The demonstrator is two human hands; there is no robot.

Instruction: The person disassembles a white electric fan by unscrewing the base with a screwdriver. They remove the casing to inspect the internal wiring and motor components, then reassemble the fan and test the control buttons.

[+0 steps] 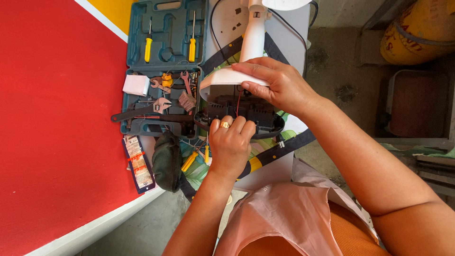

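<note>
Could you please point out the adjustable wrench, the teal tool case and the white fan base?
Grey metal adjustable wrench (pixel 142 111), head view, on its handle.
Teal plastic tool case (pixel 166 45), head view, on its lid.
White plastic fan base (pixel 220 78), head view, on its upper shell.

fan base (pixel 246 116) interior behind hands, toolbox (pixel 166 28) top cropped

Open teal tool case (pixel 135 28) holds two yellow-handled screwdrivers (pixel 148 45), adjustable wrench (pixel 142 110), white box (pixel 136 85). Dark green pouch (pixel 167 161) just below case. Yellow cylinder (pixel 422 33) at upper right.
</note>
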